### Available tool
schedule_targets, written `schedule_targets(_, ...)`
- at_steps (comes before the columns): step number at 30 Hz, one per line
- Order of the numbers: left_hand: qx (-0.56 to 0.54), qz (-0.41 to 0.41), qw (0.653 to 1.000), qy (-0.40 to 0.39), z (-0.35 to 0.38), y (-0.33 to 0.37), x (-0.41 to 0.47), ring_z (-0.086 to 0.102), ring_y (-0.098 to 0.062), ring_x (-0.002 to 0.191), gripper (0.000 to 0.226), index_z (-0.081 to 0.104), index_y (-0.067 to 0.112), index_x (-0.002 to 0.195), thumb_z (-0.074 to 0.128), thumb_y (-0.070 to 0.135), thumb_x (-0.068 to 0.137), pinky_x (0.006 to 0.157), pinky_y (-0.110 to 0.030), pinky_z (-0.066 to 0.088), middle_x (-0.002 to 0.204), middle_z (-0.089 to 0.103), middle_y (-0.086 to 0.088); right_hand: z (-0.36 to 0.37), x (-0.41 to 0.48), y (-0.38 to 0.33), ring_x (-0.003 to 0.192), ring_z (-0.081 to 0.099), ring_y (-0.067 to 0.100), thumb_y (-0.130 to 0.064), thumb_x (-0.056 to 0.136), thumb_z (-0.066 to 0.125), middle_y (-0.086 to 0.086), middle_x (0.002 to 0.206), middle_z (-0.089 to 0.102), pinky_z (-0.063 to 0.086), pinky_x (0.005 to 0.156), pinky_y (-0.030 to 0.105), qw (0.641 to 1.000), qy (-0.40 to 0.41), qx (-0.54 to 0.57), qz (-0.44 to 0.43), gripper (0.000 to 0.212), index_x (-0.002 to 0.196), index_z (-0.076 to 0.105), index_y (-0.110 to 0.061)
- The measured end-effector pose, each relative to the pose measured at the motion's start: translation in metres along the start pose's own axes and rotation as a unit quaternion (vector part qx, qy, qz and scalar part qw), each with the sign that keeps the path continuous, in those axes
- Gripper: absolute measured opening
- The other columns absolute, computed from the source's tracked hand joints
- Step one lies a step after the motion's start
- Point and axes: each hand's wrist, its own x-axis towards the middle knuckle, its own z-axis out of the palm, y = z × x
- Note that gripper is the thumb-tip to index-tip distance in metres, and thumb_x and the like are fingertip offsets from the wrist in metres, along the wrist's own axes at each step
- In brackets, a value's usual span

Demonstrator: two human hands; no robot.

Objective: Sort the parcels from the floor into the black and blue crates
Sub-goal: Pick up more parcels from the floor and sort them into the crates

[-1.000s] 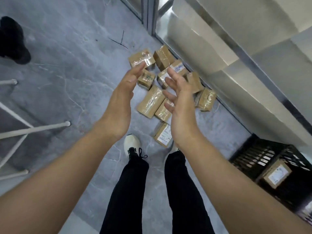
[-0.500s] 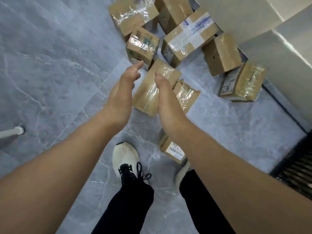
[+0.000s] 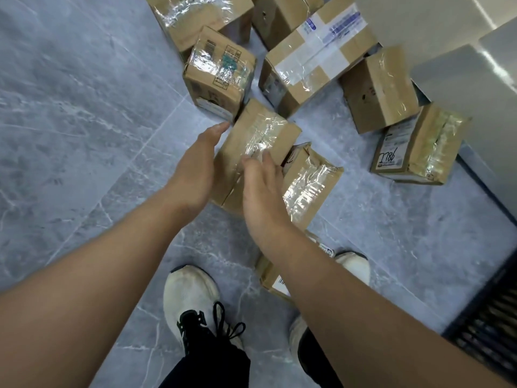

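Note:
Several taped brown cardboard parcels lie on the grey floor. A long parcel lies in the middle, wrapped in clear tape. My left hand is flat against its left side, fingers straight. My right hand rests on its top right edge, fingers spread over the tape. Neither hand has closed around it. A second long parcel lies just to its right. A small labelled parcel sits by my right foot, partly hidden under my right forearm. A corner of the black crate shows at the lower right.
More parcels lie beyond: a square one, a large one with a white label, a plain one and one marked 7786. A pale wall borders the right side. My white shoes stand below.
My head and both hands have come down toward the floor. The hands went from raised and open in the air to touching the long parcel on both sides.

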Motion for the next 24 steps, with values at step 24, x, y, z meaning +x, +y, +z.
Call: schedule_targets(24,0.008,-0.027,0.996,0.087,-0.003,0.064,-0.105,0.060,-0.020,0.116,0.065,0.070,0.037,0.119,0.029,0.077,0.088,0.091,-0.038,0.044,0.128,0.063,0.000,-0.036,-0.089,-0.058,0.139,0.055,0.024,-0.071,0.080,0.054,0.001,0.153,0.057,0.049,0.112,0.051,0.985,0.088,0.135,0.061,0.060,0.122,0.072,-0.033)
